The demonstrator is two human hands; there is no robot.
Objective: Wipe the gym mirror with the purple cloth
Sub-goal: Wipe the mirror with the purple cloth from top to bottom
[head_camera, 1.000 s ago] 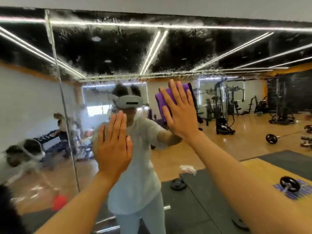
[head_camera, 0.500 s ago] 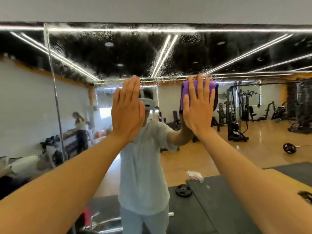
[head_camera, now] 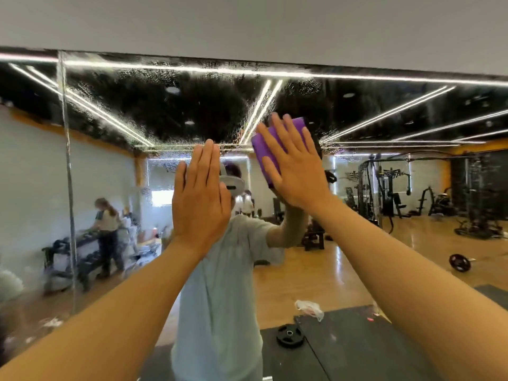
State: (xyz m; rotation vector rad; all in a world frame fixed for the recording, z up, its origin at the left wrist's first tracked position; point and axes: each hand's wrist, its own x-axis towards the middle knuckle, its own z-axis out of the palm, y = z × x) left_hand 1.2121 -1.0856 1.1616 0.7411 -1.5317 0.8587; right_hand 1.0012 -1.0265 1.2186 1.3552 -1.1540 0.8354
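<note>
The gym mirror (head_camera: 384, 188) fills the wall ahead, its upper band speckled with spray droplets. My right hand (head_camera: 295, 166) lies flat with straight, spread fingers, pressing the folded purple cloth (head_camera: 262, 149) against the glass just right of centre. The cloth shows to the left of and above my fingers. My left hand (head_camera: 200, 199) is raised flat beside it, fingers straight and together, palm toward the mirror, holding nothing; I cannot tell whether it touches the glass.
A vertical seam (head_camera: 67, 174) splits the mirror at the left. A plain wall (head_camera: 247, 23) runs above the mirror's top edge. The reflection shows gym machines, weight plates, black floor mats and another person at a dumbbell rack.
Both hands have risen up the mirror. The right hand has carried the cloth higher into the droplet band, tilting leftward. The view has tipped upward.
</note>
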